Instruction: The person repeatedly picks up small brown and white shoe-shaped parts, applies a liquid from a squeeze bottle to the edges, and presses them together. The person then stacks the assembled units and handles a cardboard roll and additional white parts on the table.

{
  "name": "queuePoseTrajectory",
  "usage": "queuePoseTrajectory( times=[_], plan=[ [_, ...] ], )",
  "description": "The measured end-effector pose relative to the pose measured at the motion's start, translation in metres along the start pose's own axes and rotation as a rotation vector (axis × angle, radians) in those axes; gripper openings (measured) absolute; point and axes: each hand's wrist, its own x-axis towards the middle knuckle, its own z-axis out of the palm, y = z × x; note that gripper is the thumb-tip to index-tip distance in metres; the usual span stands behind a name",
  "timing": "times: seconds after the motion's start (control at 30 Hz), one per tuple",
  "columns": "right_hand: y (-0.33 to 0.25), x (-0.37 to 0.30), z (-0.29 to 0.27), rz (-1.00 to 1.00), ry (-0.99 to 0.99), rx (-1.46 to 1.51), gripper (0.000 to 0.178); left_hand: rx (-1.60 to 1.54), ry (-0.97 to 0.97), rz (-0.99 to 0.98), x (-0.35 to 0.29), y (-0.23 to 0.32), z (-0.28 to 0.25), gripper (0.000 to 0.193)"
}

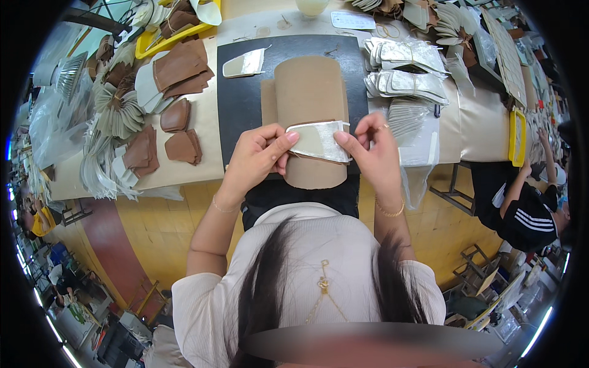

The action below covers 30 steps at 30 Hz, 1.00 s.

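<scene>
A small tapered leather piece (314, 138) lies across a tan curved form (308, 86), its pale backing and a whitish strip facing up and brown leather showing along its edges. My left hand (261, 153) pinches its left end, the thumb on top and the fingers curled at the edge. At the right end, my right hand (373, 150) presses its thumb on the whitish strip, with the index finger bent above. Under the form is a black mat (242, 101). A similar white-and-beige piece (244, 62) rests near the mat's far left corner.
Brown leather pieces (183, 64) and fanned pale pieces (113, 110) lie on the left, near a yellow tray (146, 44). Banded stacks of whitish pieces (408, 86) and clear plastic bags (410, 126) sit to the right. Another person (521, 196) works at the far right.
</scene>
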Motion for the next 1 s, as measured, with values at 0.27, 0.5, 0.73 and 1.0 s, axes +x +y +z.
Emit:
queuePoseTrajectory(
  times=[0.27, 0.5, 0.73, 1.0],
  plan=[
    [-0.037, -0.014, 0.036, -0.705, -0.373, -0.584, 0.072, -0.014, 0.031, 0.124, 0.0, -0.006, 0.0, 0.024],
    [0.003, -0.014, 0.026, -0.612, -0.29, -0.393, 0.078, 0.016, -0.001, 0.098, 0.004, -0.008, -0.004, 0.026],
    [0.051, -0.036, 0.014, -0.198, -0.06, 0.17, 0.077, -0.071, -0.076, 0.041, 0.008, -0.008, -0.014, 0.027],
    [0.115, -0.039, -0.07, 0.104, 0.573, -0.464, 0.05, -0.155, 0.298, 0.244, 0.067, 0.01, -0.09, 0.032]
  ],
)
